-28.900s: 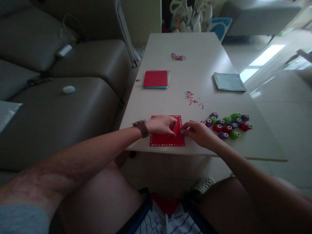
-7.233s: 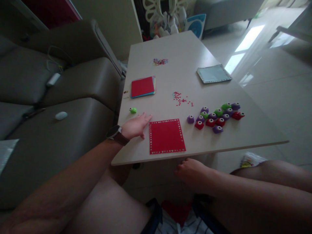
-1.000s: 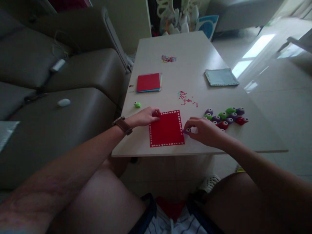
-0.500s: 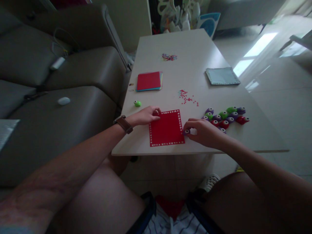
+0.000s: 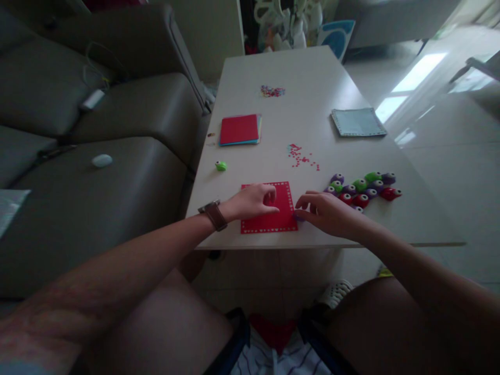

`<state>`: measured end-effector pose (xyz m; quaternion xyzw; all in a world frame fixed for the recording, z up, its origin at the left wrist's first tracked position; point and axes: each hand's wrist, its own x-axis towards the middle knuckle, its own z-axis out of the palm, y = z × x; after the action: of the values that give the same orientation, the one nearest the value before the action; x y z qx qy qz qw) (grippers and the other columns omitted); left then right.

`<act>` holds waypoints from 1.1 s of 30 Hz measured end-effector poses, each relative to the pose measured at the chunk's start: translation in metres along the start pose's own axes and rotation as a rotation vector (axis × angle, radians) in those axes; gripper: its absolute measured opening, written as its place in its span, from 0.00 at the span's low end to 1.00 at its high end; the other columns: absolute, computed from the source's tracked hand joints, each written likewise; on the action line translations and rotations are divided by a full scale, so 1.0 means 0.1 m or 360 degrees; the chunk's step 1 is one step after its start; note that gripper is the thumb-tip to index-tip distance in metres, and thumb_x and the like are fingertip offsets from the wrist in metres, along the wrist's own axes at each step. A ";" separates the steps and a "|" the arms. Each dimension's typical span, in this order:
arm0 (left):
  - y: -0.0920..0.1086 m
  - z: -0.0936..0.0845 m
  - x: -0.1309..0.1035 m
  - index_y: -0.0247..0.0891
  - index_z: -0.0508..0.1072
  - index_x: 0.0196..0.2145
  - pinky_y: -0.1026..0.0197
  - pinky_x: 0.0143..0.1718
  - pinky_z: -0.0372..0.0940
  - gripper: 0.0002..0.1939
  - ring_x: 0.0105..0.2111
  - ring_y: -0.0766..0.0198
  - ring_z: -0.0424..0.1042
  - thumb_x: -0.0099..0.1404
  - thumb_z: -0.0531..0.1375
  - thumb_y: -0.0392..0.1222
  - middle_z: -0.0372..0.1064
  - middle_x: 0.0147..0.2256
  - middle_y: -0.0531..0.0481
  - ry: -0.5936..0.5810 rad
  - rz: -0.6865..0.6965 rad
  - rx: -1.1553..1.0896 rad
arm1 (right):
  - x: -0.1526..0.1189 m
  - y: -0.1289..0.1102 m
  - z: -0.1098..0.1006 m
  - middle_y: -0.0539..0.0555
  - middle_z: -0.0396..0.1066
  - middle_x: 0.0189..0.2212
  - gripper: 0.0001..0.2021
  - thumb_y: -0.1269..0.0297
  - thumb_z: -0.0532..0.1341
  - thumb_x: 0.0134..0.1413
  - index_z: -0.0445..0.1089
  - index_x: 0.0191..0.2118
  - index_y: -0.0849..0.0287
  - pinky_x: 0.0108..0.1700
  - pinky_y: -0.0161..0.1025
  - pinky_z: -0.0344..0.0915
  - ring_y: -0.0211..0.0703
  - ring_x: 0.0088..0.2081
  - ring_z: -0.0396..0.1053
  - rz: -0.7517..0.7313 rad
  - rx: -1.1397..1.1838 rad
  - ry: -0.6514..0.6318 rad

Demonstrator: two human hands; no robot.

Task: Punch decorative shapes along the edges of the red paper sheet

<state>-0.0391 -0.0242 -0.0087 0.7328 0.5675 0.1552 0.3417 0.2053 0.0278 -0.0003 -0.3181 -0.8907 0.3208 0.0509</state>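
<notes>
A red paper square [image 5: 269,221] with a punched border of small hearts and shapes lies near the table's front edge. Over its upper left part is my left hand [image 5: 253,201], thumb and fingers apart in a curve, nothing between them. At the paper's right edge, my right hand [image 5: 326,211] has its fingertips on a small purple paper punch [image 5: 299,215], mostly hidden by the fingers. Several more paper punches [image 5: 360,200] in purple, green and red are grouped just right of that hand. One green punch [image 5: 221,166] stands alone to the left.
Red paper bits [image 5: 301,159] are scattered beyond the sheet, and a multicoloured heap of bits [image 5: 272,91] lies farther back. A stack of coloured paper [image 5: 239,130] is at the left, a pale blue sheet with a punched border [image 5: 358,123] at the right. A sofa [image 5: 148,172] flanks the table [image 5: 297,73].
My left hand has shifted right and nearer, from the paper's upper left corner to over the sheet. My right hand stays at the right edge, its fingers now covering more of the purple punch.
</notes>
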 end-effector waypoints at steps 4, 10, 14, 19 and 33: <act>0.05 0.12 -0.01 0.38 0.70 0.30 0.63 0.27 0.54 0.14 0.27 0.66 0.65 0.59 0.70 0.47 0.69 0.27 0.54 -0.0078 -0.0006 0.0047 | -0.01 0.03 0.00 0.55 0.77 0.35 0.09 0.62 0.60 0.62 0.77 0.38 0.56 0.36 0.39 0.65 0.43 0.32 0.73 0.0061 0.0096 -0.0142; 0.04 0.15 0.01 0.39 0.69 0.31 0.62 0.27 0.51 0.15 0.27 0.66 0.64 0.58 0.70 0.49 0.70 0.28 0.54 -0.0083 -0.0071 0.0151 | -0.02 0.03 -0.03 0.54 0.78 0.35 0.08 0.60 0.61 0.61 0.77 0.39 0.55 0.36 0.38 0.66 0.43 0.33 0.74 0.0153 0.0217 -0.0242; 0.03 0.15 0.01 0.39 0.69 0.32 0.61 0.28 0.52 0.15 0.28 0.64 0.65 0.59 0.68 0.51 0.71 0.30 0.52 -0.0096 -0.0062 0.0207 | -0.02 -0.01 0.00 0.54 0.78 0.37 0.09 0.60 0.61 0.61 0.78 0.39 0.55 0.36 0.37 0.66 0.42 0.33 0.74 0.0135 0.0253 -0.0209; 0.05 0.14 0.02 0.40 0.70 0.35 0.60 0.29 0.54 0.15 0.31 0.62 0.68 0.63 0.64 0.54 0.73 0.33 0.50 -0.0134 -0.0044 0.0294 | 0.01 -0.05 0.03 0.54 0.78 0.37 0.08 0.63 0.61 0.61 0.78 0.39 0.56 0.38 0.37 0.66 0.41 0.34 0.73 0.0097 0.0259 -0.0198; 0.15 0.08 0.06 0.41 0.72 0.39 0.59 0.32 0.56 0.29 0.33 0.58 0.70 0.68 0.51 0.70 0.76 0.37 0.46 -0.0293 -0.0094 0.0328 | 0.05 -0.06 0.05 0.54 0.77 0.33 0.08 0.62 0.61 0.61 0.77 0.35 0.57 0.35 0.37 0.64 0.41 0.32 0.71 0.0089 0.0243 -0.0150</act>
<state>-0.0212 -0.0227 -0.0050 0.7581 0.5680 0.0181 0.3198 0.1964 0.0250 -0.0015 -0.3225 -0.8558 0.4037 0.0240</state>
